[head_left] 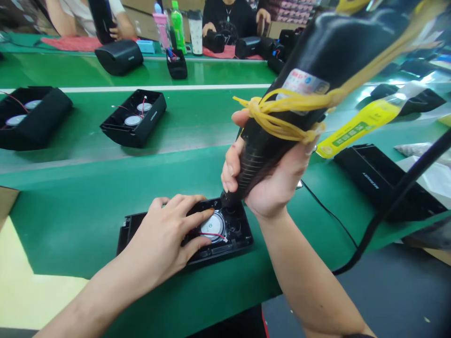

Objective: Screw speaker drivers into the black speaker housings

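A black speaker housing [204, 256] lies with its inside facing up on the green bench before me. In it sits a round silver speaker driver [214, 224] with a thin red wire and a small white plug. My left hand [172, 225] lies across the housing and holds it, with the index fingertip and thumb at the driver. My right hand [275, 178] is wrapped round a black electric screwdriver [253, 159], tilted, its lower end inside the housing's far right part near the driver. Yellow rubber bands [282, 112] are tied round the screwdriver. Its bit is hidden.
Speaker housings [141, 117] with wired drivers stand beyond on a green strip. To the right are a black housing [373, 178], a yellow packet [359, 129] and a thick black cable [391, 202]. Two people [229, 23] sit across, near bottles [178, 28]. Yellow paper [31, 291] lies left.
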Demonstrator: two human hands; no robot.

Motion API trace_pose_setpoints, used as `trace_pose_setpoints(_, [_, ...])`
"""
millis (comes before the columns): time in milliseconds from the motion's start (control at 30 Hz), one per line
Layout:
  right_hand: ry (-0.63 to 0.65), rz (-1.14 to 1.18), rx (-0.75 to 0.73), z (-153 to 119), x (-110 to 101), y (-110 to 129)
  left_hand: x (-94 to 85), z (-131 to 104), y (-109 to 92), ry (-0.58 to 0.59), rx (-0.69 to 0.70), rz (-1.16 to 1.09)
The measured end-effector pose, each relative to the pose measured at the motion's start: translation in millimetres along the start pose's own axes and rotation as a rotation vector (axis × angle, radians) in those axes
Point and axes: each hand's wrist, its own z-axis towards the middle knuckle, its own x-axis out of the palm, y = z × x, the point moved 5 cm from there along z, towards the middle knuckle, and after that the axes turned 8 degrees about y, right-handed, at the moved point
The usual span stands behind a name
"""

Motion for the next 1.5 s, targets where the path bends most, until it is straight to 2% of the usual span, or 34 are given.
trace_pose_setpoints(167, [-0.067,0.017,0.07,0.1,2.0,-5.4,-2.4,0.9,-1.5,-0.017,0.011,0.001])
trace_pose_setpoints(267, [-0.077,0.048,0.064,0.4,2.5,-8.3,-3.3,1.5,-2.2,-0.019,0.011,0.001])
trace_pose_setpoints(667, [0.105,0.081,0.144,-7.7,6.9,-17.9,-2.4,1.6,-1.8,-0.039,0.049,0.034])
trace_pose_setpoints(833, [0.128,0.101,0.213,-10.6,10.7,-23.6,-2.7,1.6,-1.2,-0.029,0.059,0.023])
trace_pose_setpoints(1100, [0.206,0.114,0.124,-19.8,9.5,-33.0,-4.5,2.4,-1.5,0.004,0.057,0.011])
trace_pose_setpoints(1367, [0.272,0.099,0.146,-24.9,8.9,-42.9,-2.7,3.6,0.0,0.034,0.02,0.025])
trace_pose_setpoints(1500, [0.241,0.091,0.099,-21.4,11.3,-32.7,1.6,2.8,1.2,-0.004,0.009,0.033])
